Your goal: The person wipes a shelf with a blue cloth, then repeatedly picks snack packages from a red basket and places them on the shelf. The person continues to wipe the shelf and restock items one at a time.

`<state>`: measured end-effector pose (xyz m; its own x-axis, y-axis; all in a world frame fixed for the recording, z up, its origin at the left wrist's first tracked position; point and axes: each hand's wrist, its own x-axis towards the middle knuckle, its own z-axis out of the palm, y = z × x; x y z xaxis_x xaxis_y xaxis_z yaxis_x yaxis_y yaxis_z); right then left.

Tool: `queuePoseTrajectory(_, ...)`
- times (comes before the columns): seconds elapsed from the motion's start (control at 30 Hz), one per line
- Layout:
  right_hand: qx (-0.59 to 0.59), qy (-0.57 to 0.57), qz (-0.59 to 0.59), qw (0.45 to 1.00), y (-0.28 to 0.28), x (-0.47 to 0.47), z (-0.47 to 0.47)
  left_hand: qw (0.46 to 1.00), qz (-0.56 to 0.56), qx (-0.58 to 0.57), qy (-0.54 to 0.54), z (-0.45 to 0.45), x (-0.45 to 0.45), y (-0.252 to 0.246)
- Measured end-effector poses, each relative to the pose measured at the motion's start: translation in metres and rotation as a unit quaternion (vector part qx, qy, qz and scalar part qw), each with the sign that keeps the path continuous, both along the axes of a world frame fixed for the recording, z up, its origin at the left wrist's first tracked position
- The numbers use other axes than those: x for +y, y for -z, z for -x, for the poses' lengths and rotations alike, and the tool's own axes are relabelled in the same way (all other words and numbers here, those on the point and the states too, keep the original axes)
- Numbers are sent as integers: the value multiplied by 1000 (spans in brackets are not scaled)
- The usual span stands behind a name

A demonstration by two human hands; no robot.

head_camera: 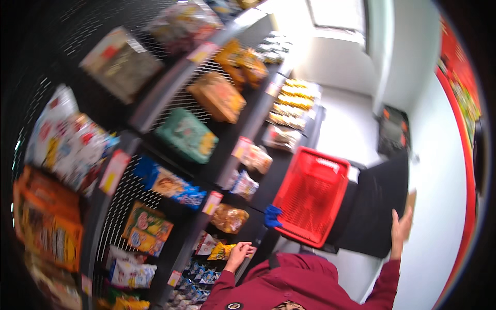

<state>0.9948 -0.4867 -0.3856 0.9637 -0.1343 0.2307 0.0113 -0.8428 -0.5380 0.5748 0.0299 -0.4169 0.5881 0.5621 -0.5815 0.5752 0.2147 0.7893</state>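
My left hand (241, 254) is at the edge of the lower shelf, its fingers loosely bent, beside a yellow snack packet (221, 251). I see nothing held in it. On the right, my right hand (401, 229) is around a tan flat object (411, 199), mostly hidden behind the fingers and blurred. A red plastic shopping basket (312, 197) stands in front of me with nothing visible inside. Blue material (273, 216) is at its left edge. Next to the basket, on the side of my right hand, is a black panel (376, 205).
Black shelving (170, 95) with packaged snacks runs along my left. It carries a green box (188, 135), an orange-brown box (217, 97) and a blue biscuit packet (174, 186). A white wall (438, 186) is close on the right. A dark case (393, 130) stands farther ahead.
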Motion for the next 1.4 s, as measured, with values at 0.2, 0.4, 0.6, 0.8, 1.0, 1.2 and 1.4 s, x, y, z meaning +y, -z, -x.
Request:
queuePoseTrajectory(0.2,-133,-145,-68,978,-126,112,-13,978,-121,-159,-66,-50,7,-134)
queuePoseTrajectory(0.4,-68,-439,-235,864,-223,268,-3,908,-195,-358,-100,-64,15,-263)
queuePoseTrajectory(0.6,-243,-747,-218,579,-399,409,53,845,-302,-416,-150,-34,17,-362)
queuePoseTrajectory(0.8,-378,-796,-170,441,-555,504,119,794,-366,-461,-154,-30,25,-431)
queuePoseTrajectory(1.0,-481,-757,-166,410,-619,620,195,791,-362,-461,-175,-15,41,-454)
queuePoseTrajectory(1.2,-471,-747,-72,463,-654,654,216,803,-320,-474,-167,-27,61,-460)
queuePoseTrajectory(1.4,-478,-746,-42,462,-665,666,217,795,-296,-498,-179,-30,71,-458)
